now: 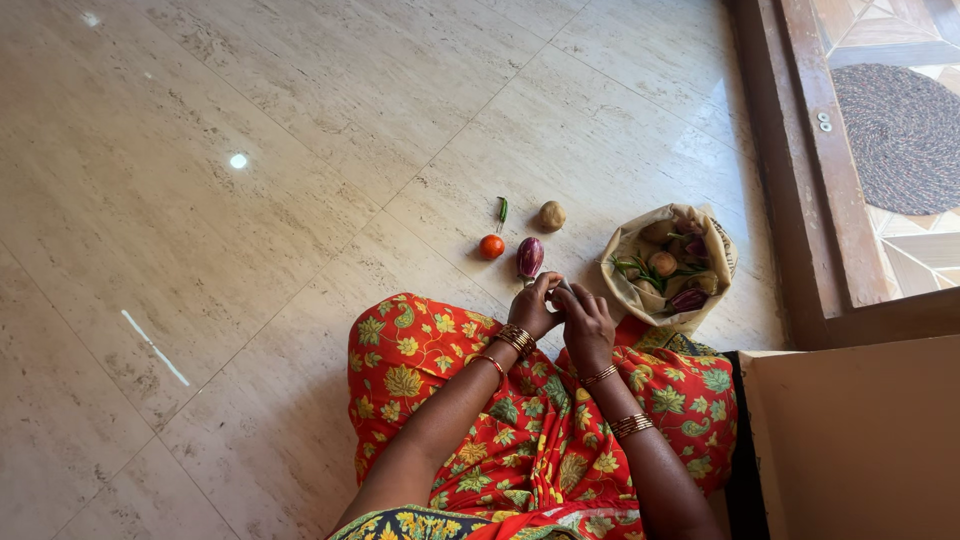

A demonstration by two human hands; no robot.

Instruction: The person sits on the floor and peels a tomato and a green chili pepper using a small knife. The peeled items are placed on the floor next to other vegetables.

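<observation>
I sit on a tiled floor in red floral cloth. My left hand [533, 305] and my right hand [587, 322] meet in front of my knees, fingers curled together around a small pale thing [562, 286] that is mostly hidden. Just beyond my left hand a purple eggplant [529, 257] lies on the floor. A red tomato [491, 246], a green chilli [502, 210] and a brown potato [551, 215] lie a little farther off.
A beige cloth bag [625, 262] with potatoes, eggplants and green chillies stands open to the right of my hands. A wooden door frame [800, 170] runs along the right, with a round woven mat [900, 135] beyond it. A tan box [860, 440] sits at lower right.
</observation>
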